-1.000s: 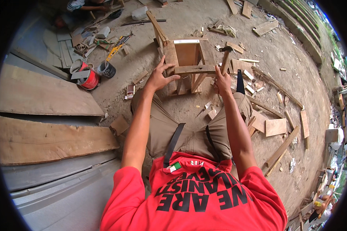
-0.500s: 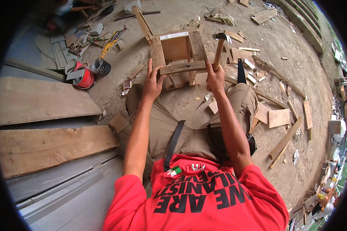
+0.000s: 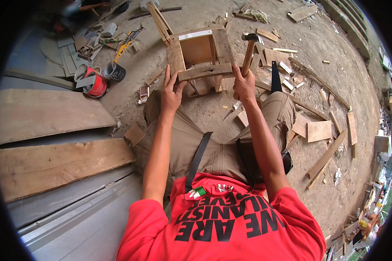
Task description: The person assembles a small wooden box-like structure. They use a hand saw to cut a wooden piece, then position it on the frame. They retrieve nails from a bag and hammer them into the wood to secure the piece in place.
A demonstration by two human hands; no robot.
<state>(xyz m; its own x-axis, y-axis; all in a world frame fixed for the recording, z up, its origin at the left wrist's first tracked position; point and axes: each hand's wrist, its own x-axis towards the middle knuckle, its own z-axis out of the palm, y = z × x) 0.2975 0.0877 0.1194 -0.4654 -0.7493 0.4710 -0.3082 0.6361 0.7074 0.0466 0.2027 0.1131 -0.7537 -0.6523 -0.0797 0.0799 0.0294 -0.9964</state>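
Note:
A small wooden frame (image 3: pixel 204 71), like a stool or chair carcass with an open middle, stands tilted between my hands in front of my knees. My left hand (image 3: pixel 171 95) grips its near left corner, fingers along the side and thumb by the front crosspiece. The fist of my right hand (image 3: pixel 245 85) is wrapped round the handle of a hammer (image 3: pixel 248 54), its dark head pointing up and away. The same hand rests against the frame's near right corner. Long wooden slats (image 3: pixel 159 24) rise at the frame's far left. Its underside is mostly hidden.
A black-bladed saw (image 3: pixel 275 78) stands by my right knee. Wood offcuts (image 3: pixel 319 131) litter the dirt floor on the right. At left are wide boards (image 3: pixel 61 165), a red bucket (image 3: pixel 96 85), a dark bucket (image 3: pixel 115 72) and a yellow level (image 3: pixel 123 51). Another person (image 3: pixel 80 8) is at far left.
The wooden frame has shifted slightly left and away from me, with both hands following. The hammer stays in my right hand, and the view has moved a little.

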